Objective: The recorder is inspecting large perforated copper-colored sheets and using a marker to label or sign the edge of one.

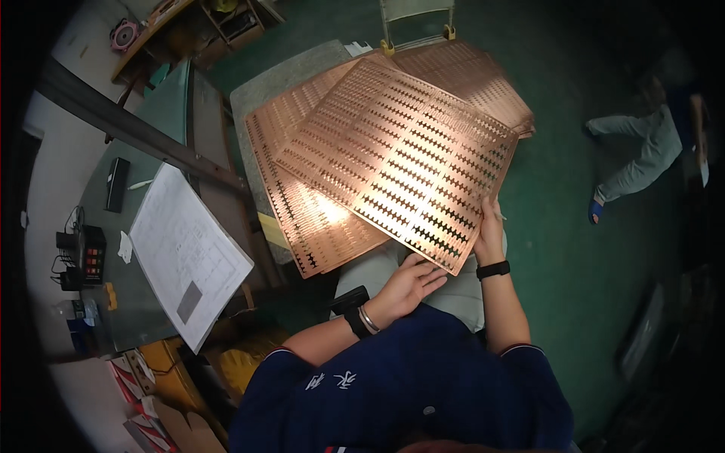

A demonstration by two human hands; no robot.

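A copper-coloured perforated sheet [423, 143] lies tilted in front of me, with rows of dark slots across it. My right hand [490, 230] grips its right edge near the bottom corner; part of the fingers is behind the sheet. At the lower edge, my left hand [411, 287] touches the sheet with its fingers stretched out and apart. Under it, more perforated copper sheets [302, 226] stick out on the left. Another pile of such sheets [476, 75] shows beyond it on the right.
A grey worktop [260, 90] bears the sheets. To the left, a printed drawing [185, 249] slants beside a glass-topped table [143, 302] with a black control box [92, 255]. A chair [417, 11] stands at the back. Another person's legs [638, 151] show on the right.
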